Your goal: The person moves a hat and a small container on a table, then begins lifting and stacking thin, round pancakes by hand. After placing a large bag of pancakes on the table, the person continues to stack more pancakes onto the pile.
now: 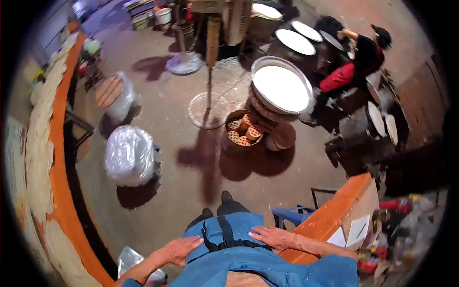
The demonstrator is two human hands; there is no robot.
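My left hand (184,249) lies against the left side of the blue apron (248,224), fingers stretched out and nothing in them. On the other side, my right hand (273,237) rests at my hip with its fingers spread on the cloth, holding nothing. A black strap (226,231) hangs down the apron's front between the two hands. Near my right forearm is the corner of an orange-edged table (330,215), with a blue plastic stool (292,214) partly under it.
Ahead stand a wide basin (306,101) with a white surface inside and a bucket of perforated cylinders (228,142). A plastic-covered stool (129,155) is at left, beside a long orange-edged table (60,158). A person (366,62) bends among large pots (296,42).
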